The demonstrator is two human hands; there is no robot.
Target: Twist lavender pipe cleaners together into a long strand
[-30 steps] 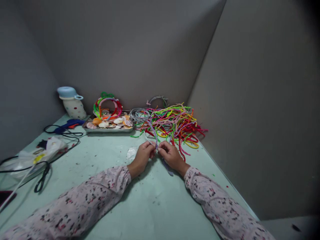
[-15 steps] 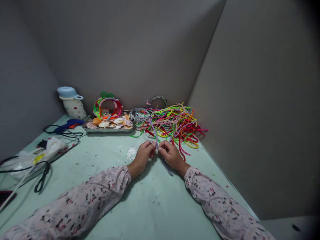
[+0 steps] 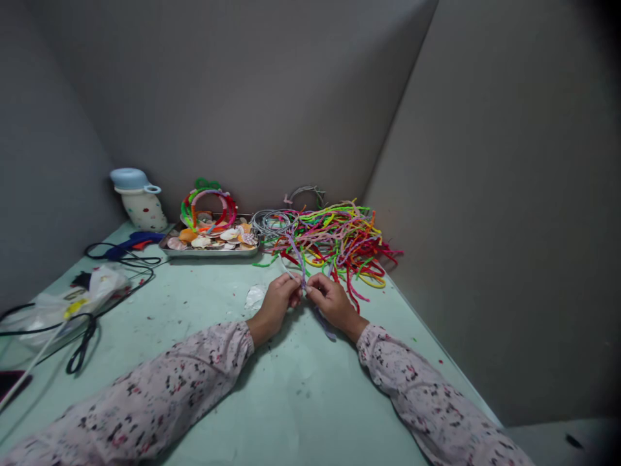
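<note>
My left hand (image 3: 280, 299) pinches a purple pipe cleaner (image 3: 299, 254) and what looks like a grey wire (image 3: 287, 267), whose end sticks up past the fingertips. Close beside it, my right hand (image 3: 330, 298) is closed with thumb and finger on the same purple pipe cleaner. The fingertips of both hands nearly meet, and the spot where the strands cross is partly covered. A purple-grey tail (image 3: 324, 325) hangs below the right hand toward the table.
Behind the hands lies a heap of coloured pipe cleaners (image 3: 339, 236) beside a coil of grey wire (image 3: 272, 223). Shells and wrapped rings fill a metal tray (image 3: 208, 253). Farther left are a bottle (image 3: 143, 204), a blue glue gun (image 3: 130, 244), black cables and a plastic bag (image 3: 104, 285).
Almost nothing differs. The fingertips and the purple pipe cleaner between them have shifted very slightly; both hands keep their hold.
</note>
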